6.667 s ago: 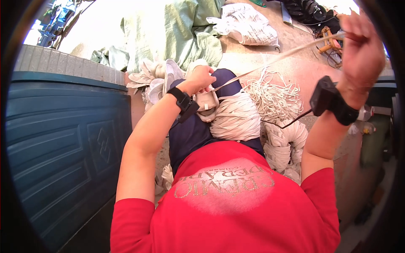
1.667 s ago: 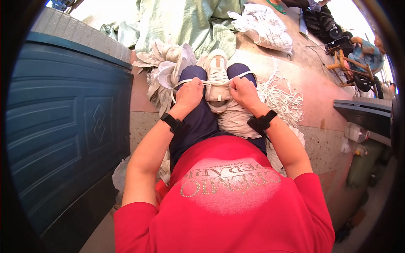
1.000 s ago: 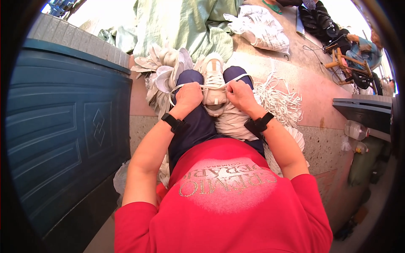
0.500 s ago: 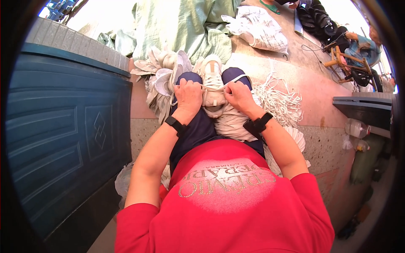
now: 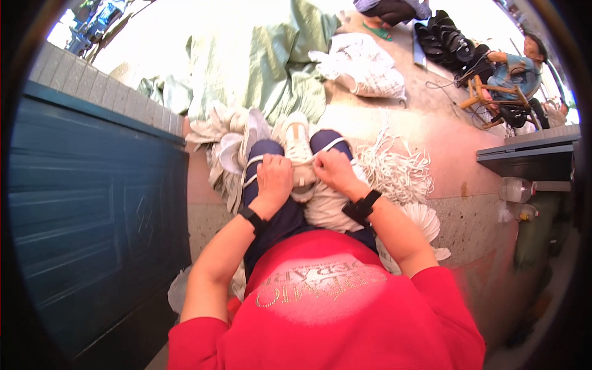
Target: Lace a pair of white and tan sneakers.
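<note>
Cream rounded sneaker (image 5: pixel 297 137), twelve o'clock
My left hand (image 5: pixel 274 177) and right hand (image 5: pixel 334 169) pinch flat white lace (image 5: pixel 336 143), likely tightening; next needs even tension.

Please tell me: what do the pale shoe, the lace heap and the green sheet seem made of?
Pale shoe: perhaps synthetic leather or fabric, looking padded and matte.
Lace heap: probably textile, matte, limp and tangled.
Green sheet: perhaps plastic or cloth, slightly shiny where creased.

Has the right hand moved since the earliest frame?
Yes, leftward: the right hand was raised well right of the white lace pile; now it is left of that pile, close to the shoe.
</note>
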Available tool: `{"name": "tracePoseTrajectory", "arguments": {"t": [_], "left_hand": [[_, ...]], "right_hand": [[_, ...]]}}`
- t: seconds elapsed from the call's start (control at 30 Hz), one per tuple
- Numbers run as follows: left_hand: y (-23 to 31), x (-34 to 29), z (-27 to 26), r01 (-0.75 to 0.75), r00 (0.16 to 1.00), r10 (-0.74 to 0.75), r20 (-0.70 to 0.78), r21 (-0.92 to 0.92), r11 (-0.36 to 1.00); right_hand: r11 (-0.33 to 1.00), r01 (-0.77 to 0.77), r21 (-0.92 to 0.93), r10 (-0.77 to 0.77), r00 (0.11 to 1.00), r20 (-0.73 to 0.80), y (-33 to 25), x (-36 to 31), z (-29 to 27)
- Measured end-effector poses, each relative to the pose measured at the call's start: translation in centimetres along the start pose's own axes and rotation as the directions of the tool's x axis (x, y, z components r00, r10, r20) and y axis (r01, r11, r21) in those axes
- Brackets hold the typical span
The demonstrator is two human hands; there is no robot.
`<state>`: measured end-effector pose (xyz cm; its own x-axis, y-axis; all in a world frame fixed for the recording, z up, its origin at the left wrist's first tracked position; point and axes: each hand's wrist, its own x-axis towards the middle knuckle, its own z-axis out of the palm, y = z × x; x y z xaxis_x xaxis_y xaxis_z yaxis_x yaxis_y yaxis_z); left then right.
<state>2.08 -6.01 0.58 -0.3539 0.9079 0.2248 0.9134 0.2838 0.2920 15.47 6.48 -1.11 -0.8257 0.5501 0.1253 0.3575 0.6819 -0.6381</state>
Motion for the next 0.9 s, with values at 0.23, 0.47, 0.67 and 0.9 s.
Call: {"name": "tracePoseTrajectory", "arguments": {"t": [0.23, 0.47, 0.67, 0.9], "left_hand": [[1.2, 2.2, 1.9, -0.11, 0.975, 0.107, 0.195, 0.005, 0.994], [0.0, 3.3, 1.2, -0.032, 0.998, 0.024, -0.064, -0.134, 0.99], [-1.0, 5.3, 0.1, 0.476, 0.88, -0.322, 0.35, -0.637, 0.606], [-1.0, 6.5, -0.7, 0.622, 0.777, -0.243, 0.58, -0.765, 0.165]], "right_hand": [[1.0, -0.022, 0.006, 0.022, 1.0, -0.005, -0.5, -0.5, 0.1], [0.954, 0.169, -0.249, -0.133, 0.979, 0.156, -1.0, 0.2, 0.2], [0.755, 0.341, -0.56, -0.131, 0.915, 0.381, -4.3, 1.0, -1.4], [0.804, 0.392, -0.447, -0.281, 0.913, 0.296, -2.0, 0.8, -0.4]]}}
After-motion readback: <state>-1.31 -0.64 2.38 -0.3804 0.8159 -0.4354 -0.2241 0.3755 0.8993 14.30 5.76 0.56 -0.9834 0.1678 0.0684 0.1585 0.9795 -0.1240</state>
